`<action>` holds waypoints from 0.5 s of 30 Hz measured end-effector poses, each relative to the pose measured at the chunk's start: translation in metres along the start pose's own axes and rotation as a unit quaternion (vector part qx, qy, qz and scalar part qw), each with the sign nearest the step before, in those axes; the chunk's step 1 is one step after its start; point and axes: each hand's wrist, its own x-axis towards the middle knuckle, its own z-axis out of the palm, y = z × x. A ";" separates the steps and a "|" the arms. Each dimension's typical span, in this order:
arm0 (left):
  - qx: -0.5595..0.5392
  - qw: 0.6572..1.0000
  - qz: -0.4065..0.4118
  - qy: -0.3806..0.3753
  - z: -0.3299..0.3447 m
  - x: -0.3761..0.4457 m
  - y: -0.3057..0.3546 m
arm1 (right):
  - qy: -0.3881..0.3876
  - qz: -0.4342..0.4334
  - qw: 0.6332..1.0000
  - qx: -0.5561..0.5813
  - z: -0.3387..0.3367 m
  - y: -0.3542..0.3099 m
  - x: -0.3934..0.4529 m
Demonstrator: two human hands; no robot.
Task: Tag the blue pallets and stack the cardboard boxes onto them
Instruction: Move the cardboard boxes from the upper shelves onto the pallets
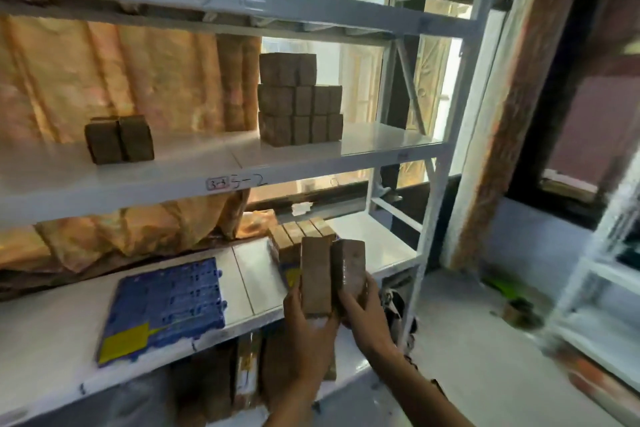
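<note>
Pallets and boxes were spread over a white metal shelving unit [429, 184], the largest thing in view. On its lower shelf a blue pallet [166, 305] lay flat, a yellow tag [126, 343] fixed at its near left corner and nothing stacked on it. A second blue pallet [285, 270] was glimpsed to the right, mostly hidden under a row of cardboard boxes [299, 236]; a yellow patch on it may have been a tag, though the blur left that uncertain. On the middle shelf a larger stack of boxes [299, 100] and a separate pair of boxes [119, 139] were seen, well apart from each other.

Two boxes were held at the shelf's front edge, just before the loaded pallet. The left hand [308, 329] was wrapped around the lower end of the lighter box [316, 276], fingers closed on it. The right hand [363, 312] was clamped likewise on the darker, glossier box [348, 274]. Both boxes were held upright, long axes vertical and pointing away from the wrists, side faces touching.

The bare pallet lay to the left of both hands and slightly farther back, the left hand being nearer to it. A leftward carry, with the boxes possibly turned to match the existing rows, was judged the likely next requirement.
</note>
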 end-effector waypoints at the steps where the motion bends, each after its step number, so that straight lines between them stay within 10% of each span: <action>1: -0.004 1.000 -0.010 -0.015 0.013 0.000 -0.006 | -0.002 0.013 1.000 -0.003 -0.008 0.011 0.010; 6: -0.023 0.992 -0.088 -0.088 0.072 0.026 -0.053 | 0.005 0.061 0.997 -0.039 -0.037 0.063 0.076; 15: -0.017 0.988 -0.155 -0.005 0.168 0.114 -0.105 | -0.017 0.095 0.980 -0.176 -0.065 0.113 0.234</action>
